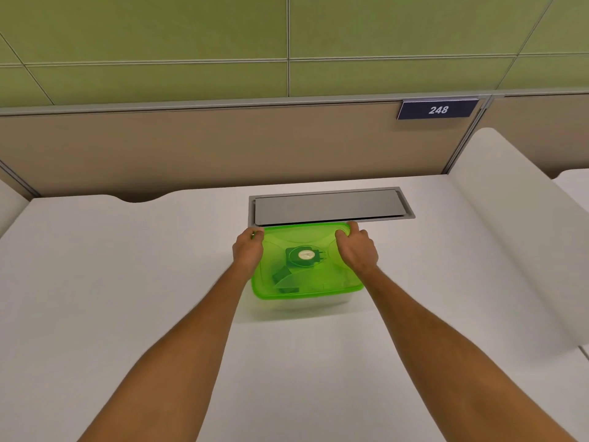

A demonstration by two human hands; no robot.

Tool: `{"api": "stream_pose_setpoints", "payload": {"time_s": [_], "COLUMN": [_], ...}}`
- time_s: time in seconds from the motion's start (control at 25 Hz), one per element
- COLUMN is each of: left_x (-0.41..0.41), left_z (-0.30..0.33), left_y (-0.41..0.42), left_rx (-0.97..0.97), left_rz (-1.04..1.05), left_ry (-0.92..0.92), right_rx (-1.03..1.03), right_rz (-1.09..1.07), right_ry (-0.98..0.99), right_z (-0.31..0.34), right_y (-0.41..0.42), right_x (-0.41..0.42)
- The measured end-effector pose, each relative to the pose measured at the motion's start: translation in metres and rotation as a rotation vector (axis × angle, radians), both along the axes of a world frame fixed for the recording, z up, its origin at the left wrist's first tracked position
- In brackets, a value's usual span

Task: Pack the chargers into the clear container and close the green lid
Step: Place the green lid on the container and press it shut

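A translucent green lid (306,279) lies on top of the clear container (306,303) in the middle of the white desk. Through the lid I see a round charger (304,256) and a darker charger (282,275) inside. My left hand (248,248) grips the lid's far left corner and edge. My right hand (357,247) grips the far right corner, fingers curled over the rim. The lid's near edge sits along the container's front rim.
A grey metal cable hatch (328,205) is set into the desk (127,282) just behind the container. A beige partition with a sign reading 248 (438,109) stands behind the desk. A white side panel (510,234) rises on the right.
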State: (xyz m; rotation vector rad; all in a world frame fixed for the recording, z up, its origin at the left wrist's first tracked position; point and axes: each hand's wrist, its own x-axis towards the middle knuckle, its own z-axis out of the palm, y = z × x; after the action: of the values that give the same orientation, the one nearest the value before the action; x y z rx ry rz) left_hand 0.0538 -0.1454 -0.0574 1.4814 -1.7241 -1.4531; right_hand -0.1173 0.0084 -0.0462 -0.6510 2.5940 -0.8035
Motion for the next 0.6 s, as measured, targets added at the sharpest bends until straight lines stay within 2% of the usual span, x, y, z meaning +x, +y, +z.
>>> {"api": "stream_pose_setpoints", "payload": {"time_s": [0.44,0.6], "left_x": [-0.004,-0.004], "left_z": [-0.005,-0.006], "left_y": [-0.002,0.001], "left_rx": [-0.083,-0.168], "left_rz": [0.193,0.161], "left_ry": [0.047,0.015], "right_rx": [0.037,0.024], "right_rz": [-0.014,-0.078], "right_ry": [0.065,-0.062], "right_z": [-0.006,-0.007], "right_y": [-0.013,-0.021], "right_x": [-0.007,-0.019]}}
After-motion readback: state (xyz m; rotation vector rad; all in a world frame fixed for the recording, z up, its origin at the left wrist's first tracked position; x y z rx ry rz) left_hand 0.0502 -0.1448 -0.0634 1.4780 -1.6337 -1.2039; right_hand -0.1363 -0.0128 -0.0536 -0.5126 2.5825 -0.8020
